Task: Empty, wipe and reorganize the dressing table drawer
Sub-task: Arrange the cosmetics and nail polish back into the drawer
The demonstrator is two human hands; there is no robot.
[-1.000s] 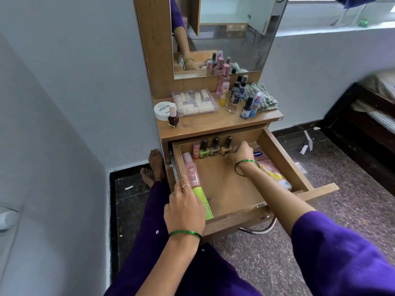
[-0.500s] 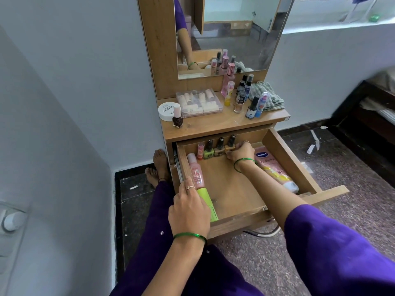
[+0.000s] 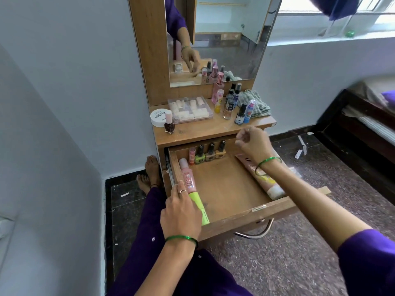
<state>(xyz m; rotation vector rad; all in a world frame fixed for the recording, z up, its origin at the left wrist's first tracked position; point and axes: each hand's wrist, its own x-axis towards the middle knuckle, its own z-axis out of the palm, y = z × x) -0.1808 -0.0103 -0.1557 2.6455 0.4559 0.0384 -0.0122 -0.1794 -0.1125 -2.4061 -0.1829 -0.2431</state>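
Observation:
The wooden drawer (image 3: 233, 189) of the dressing table stands pulled out. Along its back wall stand several nail polish bottles (image 3: 210, 152). A pink bottle (image 3: 188, 178) and a green tube (image 3: 199, 207) lie along its left side, and a pink tube (image 3: 269, 183) lies along the right side. My left hand (image 3: 180, 210) rests on the drawer's left front corner, over the green tube. My right hand (image 3: 253, 142) hovers above the drawer's back right, fingers loosely curled, holding nothing.
On the tabletop (image 3: 201, 131) stand a clear box (image 3: 190, 110), a white jar (image 3: 158, 118), a dark polish bottle (image 3: 169, 123), several small bottles (image 3: 232, 101) and a striped cloth (image 3: 253, 103). A mirror (image 3: 215, 39) rises behind. A wall stands left, a bed (image 3: 367, 124) right.
My right hand has let go of the nail polish bottle at the drawer's back and risen above the drawer. My left hand has stayed at the left front corner.

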